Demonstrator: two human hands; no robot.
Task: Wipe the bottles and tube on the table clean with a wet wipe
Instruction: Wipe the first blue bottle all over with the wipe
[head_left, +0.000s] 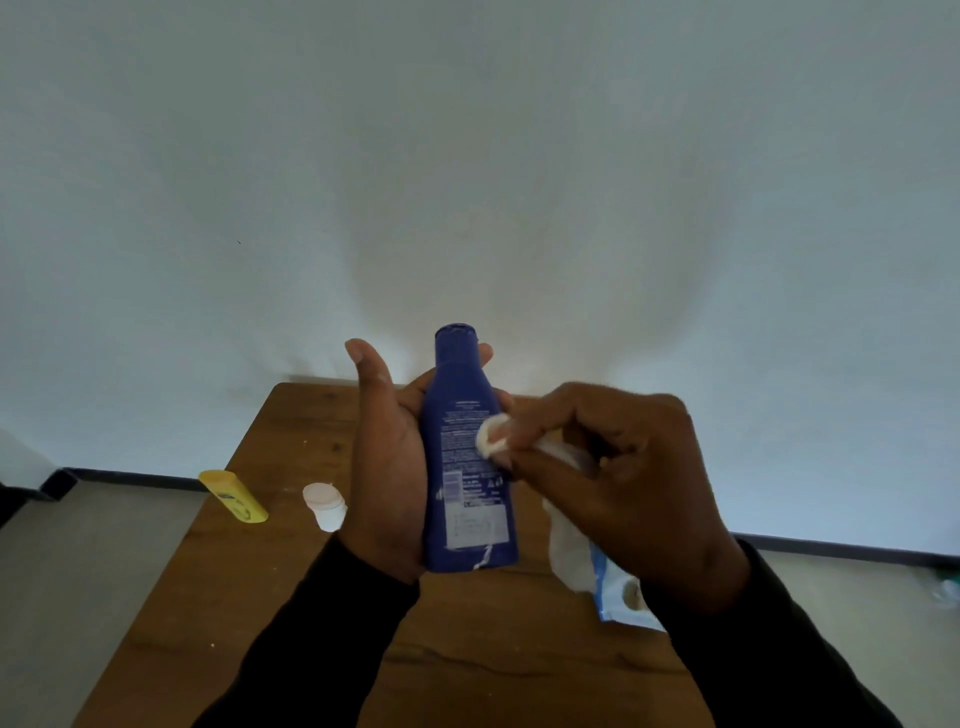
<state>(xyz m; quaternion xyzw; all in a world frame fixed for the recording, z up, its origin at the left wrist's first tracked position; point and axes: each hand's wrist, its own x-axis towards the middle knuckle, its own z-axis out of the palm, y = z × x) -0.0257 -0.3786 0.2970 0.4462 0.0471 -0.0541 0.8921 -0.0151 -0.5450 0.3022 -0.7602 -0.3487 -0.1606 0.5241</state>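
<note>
My left hand (387, 467) holds a dark blue bottle (470, 457) upright above the table, label side toward me, cap at the top. With my right hand (618, 483) I grip a white wet wipe (493, 441), its bunched tip wrapped over a fingertip and pressed against the bottle's label; the rest of the wipe hangs below the hand. A yellow tube (234, 496) lies at the table's left edge. A small white bottle with a pinkish cap (326, 505) lies beside it, partly behind my left hand.
The brown wooden table (291, 597) stands against a pale wall. A blue and white wipes pack (621, 595) lies on the right, partly under my right wrist. Grey floor shows on both sides of the table.
</note>
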